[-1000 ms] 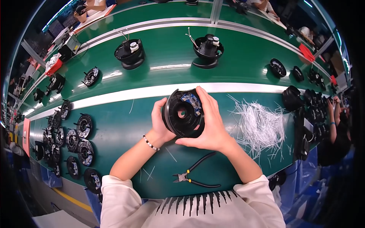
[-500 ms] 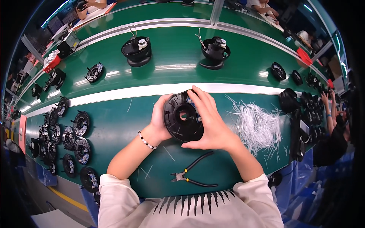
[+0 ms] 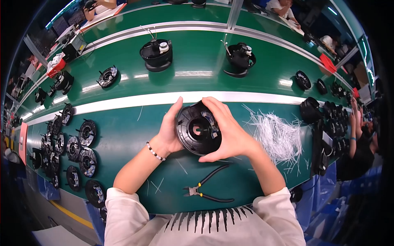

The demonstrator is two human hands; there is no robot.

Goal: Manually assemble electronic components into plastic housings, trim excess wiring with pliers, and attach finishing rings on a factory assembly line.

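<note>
Between both hands, above the green bench, I hold a round black plastic housing (image 3: 188, 133) with a hole in its middle and small circuit boards on its right side. My left hand (image 3: 169, 130) supports its left edge, thumb raised off the face and fingers partly hidden behind it. My right hand (image 3: 230, 133) wraps the right side, fingers over the top edge and thumb at the lower rim. Diagonal cutters (image 3: 201, 190) with black handles lie on the bench below, jaws pointing left and handles spread.
Several similar round black housings (image 3: 87, 133) cover the bench's left side. A heap of thin white strips (image 3: 277, 137) lies right of my hand. Beyond a white rail (image 3: 139, 98), black bowl-shaped units (image 3: 156, 57) stand on a green belt. A co-worker (image 3: 359, 139) is at the far right.
My left thumb has lifted away from the housing, which has tilted slightly to show more of its face. The units on the far green belt have shifted right.
</note>
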